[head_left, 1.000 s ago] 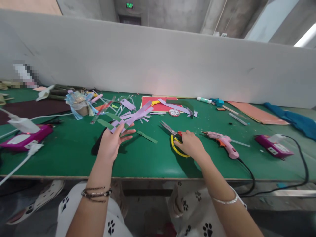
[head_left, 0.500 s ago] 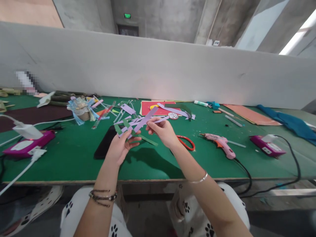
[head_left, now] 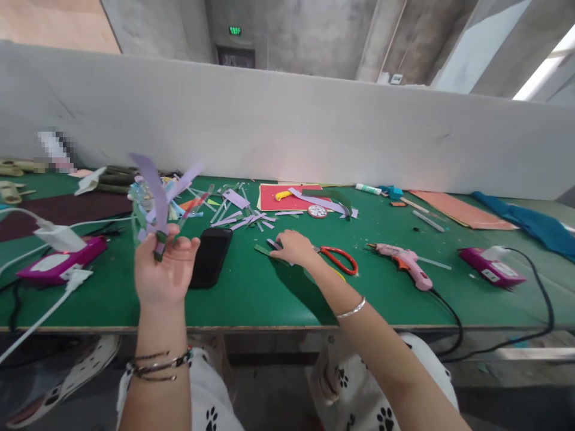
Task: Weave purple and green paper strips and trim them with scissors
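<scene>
My left hand [head_left: 164, 269] is raised above the table's front left, pinching a bunch of purple and green paper strips [head_left: 157, 197] that fan upward. My right hand [head_left: 294, 247] rests on the green table [head_left: 251, 293], its fingers on a green paper strip [head_left: 265, 250] and a short purple piece. Red-handled scissors [head_left: 341, 259] lie just right of that hand. A black phone [head_left: 210, 256] lies between my two hands.
Loose paper strips [head_left: 238, 212] and a red sheet [head_left: 287, 196] lie farther back. A pink glue gun [head_left: 406, 263] with its cord sits to the right, purple power strips [head_left: 492, 267] at both sides, and a white wall behind the table.
My left hand has lifted the strip bunch up and to the left. My right hand let go of the bunch and dropped to the strip on the table.
</scene>
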Available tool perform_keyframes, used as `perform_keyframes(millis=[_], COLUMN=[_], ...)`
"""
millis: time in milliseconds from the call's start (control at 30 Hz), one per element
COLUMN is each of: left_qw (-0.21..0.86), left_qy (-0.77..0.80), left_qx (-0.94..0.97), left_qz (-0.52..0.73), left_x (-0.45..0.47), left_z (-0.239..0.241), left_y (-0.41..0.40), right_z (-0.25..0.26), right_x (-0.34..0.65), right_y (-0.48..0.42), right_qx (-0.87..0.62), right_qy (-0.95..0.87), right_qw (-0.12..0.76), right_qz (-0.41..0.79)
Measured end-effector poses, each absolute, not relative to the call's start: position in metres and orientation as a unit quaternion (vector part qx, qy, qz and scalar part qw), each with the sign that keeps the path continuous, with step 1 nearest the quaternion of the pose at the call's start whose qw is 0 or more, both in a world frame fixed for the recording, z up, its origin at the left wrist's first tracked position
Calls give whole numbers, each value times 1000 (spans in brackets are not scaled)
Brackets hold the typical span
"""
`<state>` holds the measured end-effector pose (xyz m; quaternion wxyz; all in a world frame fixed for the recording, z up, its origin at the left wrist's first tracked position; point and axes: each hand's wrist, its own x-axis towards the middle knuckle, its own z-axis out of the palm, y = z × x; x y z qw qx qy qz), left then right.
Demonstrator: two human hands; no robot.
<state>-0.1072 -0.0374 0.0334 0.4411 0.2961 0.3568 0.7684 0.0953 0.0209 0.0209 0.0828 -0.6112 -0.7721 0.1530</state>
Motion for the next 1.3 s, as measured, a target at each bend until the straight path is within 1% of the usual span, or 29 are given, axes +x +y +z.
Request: perform_keyframes(millis=[133, 233, 300, 400, 467, 533, 700, 800, 900, 1000, 1033, 1100, 1200, 1300], left_qw=[440, 467, 484, 485, 480, 478, 470, 453, 433, 424, 430, 456, 516, 557], left_qy=[370, 352, 339, 334, 339, 350, 381, 392, 393, 403, 407, 411, 397, 380], left_qx=[297, 271, 281, 297, 303, 316, 357, 388, 408, 420, 428, 454, 514, 556], left_qz=[762, 765, 756, 752, 750, 742, 712, 701, 701, 694, 683, 646, 558, 485], left_x=[-103, -95, -93, -91, -91, -89, -82, -79, -74, -66, -62, -55, -47, -43], left_z=[32, 30, 29, 26, 25, 25, 25, 23, 16, 8, 7, 5, 7, 8], left_y=[-35, -33, -33, -32, -31, -29, -29, -28, -25, -23, -23, -24, -29, -31], right_z=[24, 28, 28, 26, 24, 24, 29, 32, 32, 29, 28, 26, 24, 21], right_x=[85, 79, 77, 76, 78, 78, 66, 63, 73, 91, 97, 105, 111, 113], right_y=[12, 8, 6, 7, 13, 24, 63, 72, 59, 31, 21, 4, -13, -21], right_qx=[-623, -630, -632, -625, -610, -594, -573, -565, -535, -478, -455, -372, -355, -389], right_qy=[-768, -760, -757, -762, -771, -779, -764, -738, -725, -729, -726, -692, -672, -660], right_qw=[10, -31, -40, -31, -9, 31, 178, 254, 297, 307, 314, 361, 426, 428], right_qz=[147, 156, 159, 167, 180, 195, 238, 267, 315, 382, 409, 502, 491, 479])
